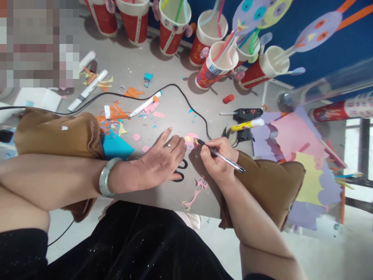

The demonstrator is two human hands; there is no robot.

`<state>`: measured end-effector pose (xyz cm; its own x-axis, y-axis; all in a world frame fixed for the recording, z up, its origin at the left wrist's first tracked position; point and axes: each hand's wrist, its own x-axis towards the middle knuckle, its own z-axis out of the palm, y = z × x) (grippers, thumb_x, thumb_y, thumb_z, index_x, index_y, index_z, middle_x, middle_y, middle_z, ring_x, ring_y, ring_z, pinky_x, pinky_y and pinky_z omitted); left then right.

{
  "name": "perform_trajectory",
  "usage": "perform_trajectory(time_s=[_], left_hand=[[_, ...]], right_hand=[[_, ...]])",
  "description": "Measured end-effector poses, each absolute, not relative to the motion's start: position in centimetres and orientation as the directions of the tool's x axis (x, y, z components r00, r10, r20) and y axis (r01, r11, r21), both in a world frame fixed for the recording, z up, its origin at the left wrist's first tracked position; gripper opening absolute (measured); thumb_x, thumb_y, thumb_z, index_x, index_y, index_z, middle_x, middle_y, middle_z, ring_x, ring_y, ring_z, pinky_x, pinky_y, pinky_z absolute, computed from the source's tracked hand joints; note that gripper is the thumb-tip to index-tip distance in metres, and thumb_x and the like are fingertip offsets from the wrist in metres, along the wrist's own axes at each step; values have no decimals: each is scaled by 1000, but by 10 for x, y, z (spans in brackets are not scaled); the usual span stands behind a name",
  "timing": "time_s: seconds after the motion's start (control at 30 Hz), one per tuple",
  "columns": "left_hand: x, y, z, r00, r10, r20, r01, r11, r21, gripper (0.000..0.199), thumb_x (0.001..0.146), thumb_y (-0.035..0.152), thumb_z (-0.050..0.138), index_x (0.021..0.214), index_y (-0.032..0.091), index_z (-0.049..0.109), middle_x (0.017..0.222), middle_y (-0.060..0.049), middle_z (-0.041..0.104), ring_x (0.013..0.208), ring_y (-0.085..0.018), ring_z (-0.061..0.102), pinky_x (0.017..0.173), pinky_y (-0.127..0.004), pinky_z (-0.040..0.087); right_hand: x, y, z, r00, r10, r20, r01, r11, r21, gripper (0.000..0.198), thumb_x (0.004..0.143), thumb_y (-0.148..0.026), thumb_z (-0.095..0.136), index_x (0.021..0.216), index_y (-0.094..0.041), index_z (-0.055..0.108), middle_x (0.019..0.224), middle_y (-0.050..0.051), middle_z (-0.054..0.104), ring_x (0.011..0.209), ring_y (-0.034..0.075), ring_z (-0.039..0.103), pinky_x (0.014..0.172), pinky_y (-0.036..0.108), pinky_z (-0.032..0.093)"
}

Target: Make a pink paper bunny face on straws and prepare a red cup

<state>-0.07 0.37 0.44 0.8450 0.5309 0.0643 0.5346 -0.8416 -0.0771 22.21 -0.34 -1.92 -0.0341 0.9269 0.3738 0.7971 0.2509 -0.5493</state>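
Work seems to be about midway: several paper faces (317, 31) are standing finished-looking in cups (214, 76), while the pink disc (192, 142) is looking part-made and two pink dots (136, 137) are lying bare. The disc is lying on the table (175, 112) between the hands, showing a yellow dot (188, 138) and a bluish mark (too small to read). The right hand (220, 167) is clamping its fingers on a pen (223, 156), tip apparently touching the disc's right side. The left hand (159, 163) is resting at its left edge, middle fingers together, thumb apart beside scissors (183, 163).
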Motion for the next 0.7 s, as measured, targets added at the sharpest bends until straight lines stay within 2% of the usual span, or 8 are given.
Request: perform_trajectory(time_s=[0.33,0.7], left_hand=[[-1,3,5,845,533,36,534,-842,-74,88,92,66,64,144,-4,55,144,-28,59,130,-40,56,119,-64,37],[-2,3,1,850,522,78,527,-844,-100,86,92,67,63,140,-4,59,140,-28,61,127,-39,57,118,-63,38]], right_hand=[[220,-4,-17,-24,927,373,788,247,-563,12,84,-34,63,78,-25,57,60,-4,61,52,15,59,51,28,49],[222,-2,-18,-2,922,387,778,245,-579,12,85,-33,62,80,-25,56,59,-4,62,49,15,60,50,28,49]])
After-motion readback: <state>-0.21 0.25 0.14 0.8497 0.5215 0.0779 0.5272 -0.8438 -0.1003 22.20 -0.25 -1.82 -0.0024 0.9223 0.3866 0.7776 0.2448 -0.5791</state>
